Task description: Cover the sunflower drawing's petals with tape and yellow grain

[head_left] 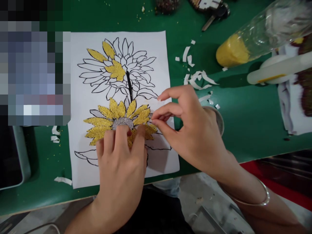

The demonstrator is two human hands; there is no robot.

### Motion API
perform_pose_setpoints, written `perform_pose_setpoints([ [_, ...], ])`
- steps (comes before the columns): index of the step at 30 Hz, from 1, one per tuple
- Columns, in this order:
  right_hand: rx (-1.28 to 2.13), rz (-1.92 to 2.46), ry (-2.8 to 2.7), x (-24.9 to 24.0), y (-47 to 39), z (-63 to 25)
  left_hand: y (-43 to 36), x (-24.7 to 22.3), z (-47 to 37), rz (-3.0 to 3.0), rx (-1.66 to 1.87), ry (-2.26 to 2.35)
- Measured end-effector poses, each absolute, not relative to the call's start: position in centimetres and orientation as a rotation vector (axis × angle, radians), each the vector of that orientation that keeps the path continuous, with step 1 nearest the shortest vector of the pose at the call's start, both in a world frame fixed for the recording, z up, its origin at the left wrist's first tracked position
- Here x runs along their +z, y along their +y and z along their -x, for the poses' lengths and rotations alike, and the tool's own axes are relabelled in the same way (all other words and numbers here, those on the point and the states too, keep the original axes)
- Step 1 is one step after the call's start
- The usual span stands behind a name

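Note:
A white sheet [85, 175] with two outlined flowers lies on the green table. The lower flower [97, 122] has many yellow, grainy petals and a grey, glittery centre; the upper flower [116, 70] has only a few yellow petals. My left hand [123, 156] rests on the lower part of the lower flower with its fingers apart, hiding the petals beneath. At that flower's right side, my right hand [187, 130] pinches thumb and fingers together close to a petal tip. Whatever sits in the pinch is too small to make out.
White paper scraps [198, 79] lie right of the sheet. A clear bottle [258, 42] with yellow grains and a white tube [280, 69] lie at the right. A round container [220, 122] is partly behind my right wrist. Keys [215, 14] are at the back.

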State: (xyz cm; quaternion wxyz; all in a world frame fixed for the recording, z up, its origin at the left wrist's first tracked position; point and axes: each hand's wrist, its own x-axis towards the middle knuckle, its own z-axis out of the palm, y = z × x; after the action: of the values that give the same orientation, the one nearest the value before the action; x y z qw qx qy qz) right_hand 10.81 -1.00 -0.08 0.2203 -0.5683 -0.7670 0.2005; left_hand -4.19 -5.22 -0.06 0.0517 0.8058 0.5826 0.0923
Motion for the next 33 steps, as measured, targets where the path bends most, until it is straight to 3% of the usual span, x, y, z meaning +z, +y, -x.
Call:
perform_pose_setpoints([
  [33,0.356,1.371,-2.147,-2.2,-3.0,-11.2,-4.7,-0.4,4.2,-2.303,0.416,1.72],
])
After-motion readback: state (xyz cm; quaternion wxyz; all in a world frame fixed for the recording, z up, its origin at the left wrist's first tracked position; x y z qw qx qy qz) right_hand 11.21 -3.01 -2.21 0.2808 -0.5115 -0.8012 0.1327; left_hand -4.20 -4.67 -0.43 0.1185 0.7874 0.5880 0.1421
